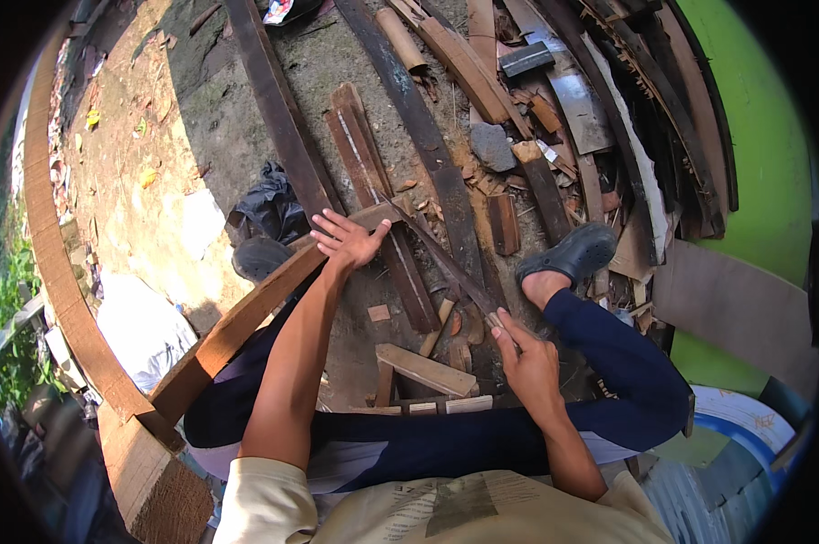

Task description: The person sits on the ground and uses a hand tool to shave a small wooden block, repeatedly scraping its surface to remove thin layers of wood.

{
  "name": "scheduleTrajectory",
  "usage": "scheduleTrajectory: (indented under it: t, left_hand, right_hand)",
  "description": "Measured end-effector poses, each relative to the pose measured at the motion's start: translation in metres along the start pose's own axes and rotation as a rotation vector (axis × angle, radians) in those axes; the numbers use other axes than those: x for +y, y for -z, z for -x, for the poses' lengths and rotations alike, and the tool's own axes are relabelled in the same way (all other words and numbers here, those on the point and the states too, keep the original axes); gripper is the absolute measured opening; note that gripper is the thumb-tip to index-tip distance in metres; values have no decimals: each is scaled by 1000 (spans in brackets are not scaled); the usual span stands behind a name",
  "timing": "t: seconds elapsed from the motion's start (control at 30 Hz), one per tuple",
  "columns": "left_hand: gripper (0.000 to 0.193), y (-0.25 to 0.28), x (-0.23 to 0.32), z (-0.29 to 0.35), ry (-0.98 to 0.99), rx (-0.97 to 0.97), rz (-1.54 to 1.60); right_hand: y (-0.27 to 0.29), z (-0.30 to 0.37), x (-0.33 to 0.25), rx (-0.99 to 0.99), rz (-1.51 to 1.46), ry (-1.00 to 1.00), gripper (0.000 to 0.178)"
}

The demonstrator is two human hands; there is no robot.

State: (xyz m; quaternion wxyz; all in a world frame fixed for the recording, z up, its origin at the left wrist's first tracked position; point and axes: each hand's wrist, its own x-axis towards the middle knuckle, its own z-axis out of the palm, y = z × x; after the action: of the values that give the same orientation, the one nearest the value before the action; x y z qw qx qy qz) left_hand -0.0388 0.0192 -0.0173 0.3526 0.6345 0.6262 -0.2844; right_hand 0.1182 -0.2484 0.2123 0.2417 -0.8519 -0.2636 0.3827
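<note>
My left hand [348, 239] lies on the end part of a long wooden beam [246, 313], its fingers stretched out and spread. The beam slants from beside my left thigh up to a dark board [360, 150] lying on the ground, and its far end rests across that board. In my right hand [527, 364] is the handle of a handsaw [450, 267], with the fingers closed around it. Its long dark blade tapers forward and crosses the beam's end just right of my left hand. The blade's teeth are too small to make out.
Long dark planks [278, 100] lie on the ground ahead. Scrap timber [641, 118] is heaped at the right beside a green wall [763, 118]. A black plastic bag [272, 204] sits by my left shoe [260, 259]. Short wood pieces [428, 370] lie between my legs.
</note>
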Motion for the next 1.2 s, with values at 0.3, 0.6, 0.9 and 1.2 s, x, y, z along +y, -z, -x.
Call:
scheduleTrajectory:
  t: [0.3,0.6,0.9,1.2]
  left_hand:
    - [152,12,-1,11,-22,-40,15]
    - [153,3,3,16,-8,-68,-14]
    - [151,5,-9,5,20,-43,-9]
    - [148,15,7,17,0,-55,28]
  right_hand:
    - [-47,-50,-6,5,-33,31,35]
    - [-70,-100,-19,32,18,81,41]
    - [2,10,9,-9,113,4,35]
    - [-50,-76,-34,-42,64,25,39]
